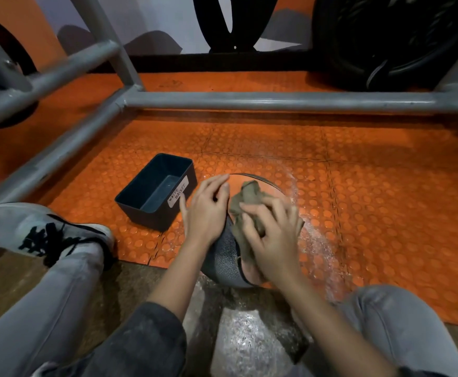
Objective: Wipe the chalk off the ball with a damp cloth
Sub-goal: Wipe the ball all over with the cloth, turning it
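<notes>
The ball [222, 257] sits on the orange studded floor mat [372, 186], between the person's knees. The right hand [274, 240] has its grip curled round a bunched brown cloth [249, 197], pressed to the ball's top. The left hand [206, 210] rests there too, grip loose, fingers spread. A dark waste basket [146, 213] stands just left. Chalk dust [312, 240] streaks the mat on the right.

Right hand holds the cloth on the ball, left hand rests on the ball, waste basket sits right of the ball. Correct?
No: the head view shows the waste basket left of the ball, beside the left hand. The rest stands: right hand holds the cloth on the ball, left hand rests on it.
</notes>
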Demonstrator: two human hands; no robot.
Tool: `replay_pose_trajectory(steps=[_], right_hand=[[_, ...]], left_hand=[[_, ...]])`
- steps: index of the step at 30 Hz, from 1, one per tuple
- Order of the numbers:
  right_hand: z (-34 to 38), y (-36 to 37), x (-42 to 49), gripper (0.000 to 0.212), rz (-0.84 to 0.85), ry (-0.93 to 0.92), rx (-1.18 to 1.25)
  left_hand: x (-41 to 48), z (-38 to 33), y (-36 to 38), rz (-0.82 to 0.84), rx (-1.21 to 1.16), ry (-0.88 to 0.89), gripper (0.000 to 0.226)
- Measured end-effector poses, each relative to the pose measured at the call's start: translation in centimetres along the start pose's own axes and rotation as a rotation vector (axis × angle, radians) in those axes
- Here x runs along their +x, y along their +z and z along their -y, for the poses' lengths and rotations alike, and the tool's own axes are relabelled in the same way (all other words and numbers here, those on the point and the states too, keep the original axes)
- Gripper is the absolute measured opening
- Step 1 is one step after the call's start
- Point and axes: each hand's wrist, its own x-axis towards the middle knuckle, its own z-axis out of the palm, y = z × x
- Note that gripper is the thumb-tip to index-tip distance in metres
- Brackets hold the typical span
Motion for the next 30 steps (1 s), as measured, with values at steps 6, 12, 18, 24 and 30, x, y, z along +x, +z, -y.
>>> replay_pose_trajectory(steps=[6, 12, 18, 24, 30], right_hand=[[-8.1, 0.8, 4.4, 0.018, 0.004, 0.650, 0.438], [-4.1, 0.6, 4.2, 0.011, -0.051, 0.523, 0.240], [-1.7, 0.6, 2.7, 0.013, -0.018, 0.145, 0.026], [-8.2, 0.7, 3.9, 0.016, 0.016, 0.883, 0.536], [-0.9, 1.5, 3.7, 0.027, -0.043, 0.246, 0.114]], left_hand=[[-0.6, 1.1, -0.2, -0.036, -0.079, 0.007, 0.031], [-0.5, 0.1, 0.3, -0.078, -0.021, -0.074, 0.032], [-0.3, 0.1, 0.4, -0.060, -0.040, -0.075, 0.033], [-0.6, -0.1, 0.6, -0.092, -0.048, -0.113, 0.033], [-0.3, -0.3, 0.6, -0.111, -0.018, -0.163, 0.033]])
